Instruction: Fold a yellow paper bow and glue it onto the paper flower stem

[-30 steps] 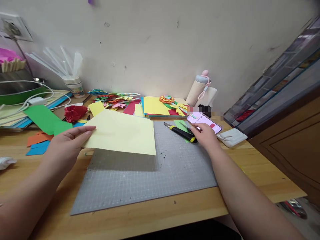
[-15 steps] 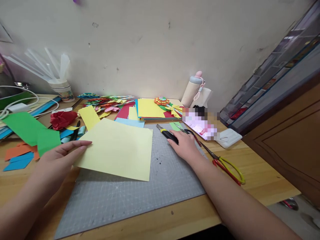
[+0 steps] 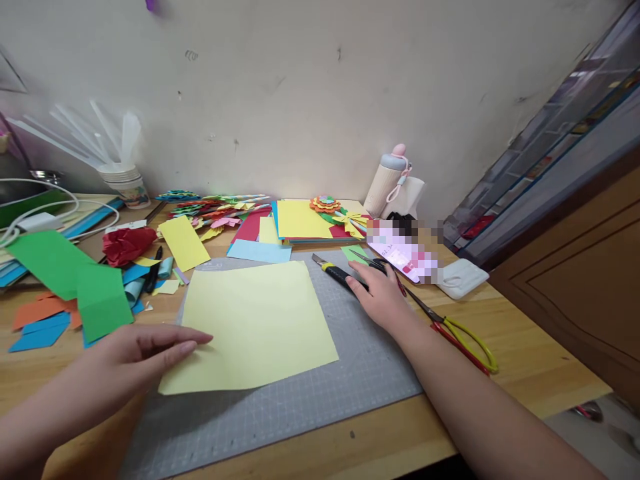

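My left hand (image 3: 157, 353) pinches the left part of a pale yellow paper sheet (image 3: 255, 320) between thumb and fingers. The sheet lies slightly bowed over the grey cutting mat (image 3: 240, 427). On the mat's right side, my right hand (image 3: 383, 293) has its thumb and index finger on either side of the black handle of a utility knife (image 3: 335, 272), whose blade points away to the left. Beyond those fingers are small dark-handled scissors (image 3: 373, 260), partly hidden by the hand. Larger scissors with red and yellow handles (image 3: 467, 340) rest right of my forearm.
Green paper (image 3: 103, 300) and other coloured scraps lie to the left. Paper flowers (image 3: 215, 213) and stacked coloured sheets (image 3: 303, 219) are along the wall. A paper cup stack (image 3: 127, 187) holds clear strips. A bottle (image 3: 385, 183), a phone (image 3: 400, 253) and a white case (image 3: 463, 277) stand or lie right.
The yellow sheet has turned and come nearer and to the right with my left hand, covering more of the mat's middle. My right hand has shifted slightly right along the knife handle.
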Demonstrator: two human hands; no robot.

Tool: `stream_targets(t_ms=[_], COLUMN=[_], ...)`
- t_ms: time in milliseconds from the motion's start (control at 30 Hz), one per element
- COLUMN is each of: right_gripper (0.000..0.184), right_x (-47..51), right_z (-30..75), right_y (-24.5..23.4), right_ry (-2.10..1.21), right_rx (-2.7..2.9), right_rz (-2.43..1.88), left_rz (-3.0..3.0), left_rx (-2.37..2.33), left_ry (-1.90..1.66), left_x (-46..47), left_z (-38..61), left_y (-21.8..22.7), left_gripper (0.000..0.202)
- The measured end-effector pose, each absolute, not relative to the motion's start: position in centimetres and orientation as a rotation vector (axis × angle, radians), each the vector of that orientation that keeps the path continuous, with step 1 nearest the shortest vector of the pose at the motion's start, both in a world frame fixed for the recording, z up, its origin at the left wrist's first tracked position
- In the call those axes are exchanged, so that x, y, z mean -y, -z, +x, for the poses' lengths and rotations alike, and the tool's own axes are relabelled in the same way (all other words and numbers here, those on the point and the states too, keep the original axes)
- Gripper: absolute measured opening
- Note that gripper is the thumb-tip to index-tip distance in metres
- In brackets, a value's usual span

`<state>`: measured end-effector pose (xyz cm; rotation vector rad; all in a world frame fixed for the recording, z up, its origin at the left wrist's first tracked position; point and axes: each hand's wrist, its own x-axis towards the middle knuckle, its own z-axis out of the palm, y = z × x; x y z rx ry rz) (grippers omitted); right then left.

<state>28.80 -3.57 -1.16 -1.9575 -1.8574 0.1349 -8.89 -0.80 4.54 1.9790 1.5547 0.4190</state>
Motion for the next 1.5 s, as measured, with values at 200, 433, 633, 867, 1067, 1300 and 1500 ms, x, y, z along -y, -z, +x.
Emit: stream_targets(t_ms=[200, 433, 633, 867, 1067, 1300, 1500], right_gripper=[0.042, 0.055, 0.055, 0.058, 0.060, 0.062, 0.031], right_x=[4.5, 5.4, 4.0, 1.6, 1.3, 2.1, 4.8], right_z=[26.4, 23.6, 23.2, 23.1, 23.6, 24.8, 22.5], right_y=[0.6, 0.1, 0.9, 2.4, 2.8, 0.9, 0.2], right_ry=[-0.363, -0.661, -0.478, -0.410, -0.444, -0.892, -1.283], right_rx=[2.157, 2.585, 2.390, 2.095, 1.818, 1.453, 1.049], right_rz=[-1.618, -1.360, -1.708, -1.854, -1.724, -1.502, -1.444], left_rz=[2.052, 2.216, 2.172, 2.300, 2.531, 2.505, 2.366], left_rx=[-1.603, -1.491, -1.497, -1.394, -1.300, -1.121, -1.659], left_ry=[-0.303, -0.205, -0.025, 0.015, -0.255, -0.693, -1.160], left_x=[0.8, 1.0, 0.6, 0.0, 0.4, 0.9, 0.5], left_z=[-9.4, -9.5, -9.8, -10.9, -10.8, -11.7, -10.1], left_y=[-3.1, -2.4, -2.6, -1.9, -3.4, -5.1, -5.1], left_gripper=[0.058, 0.052, 0.054, 0.050, 0.041, 0.025, 0.032])
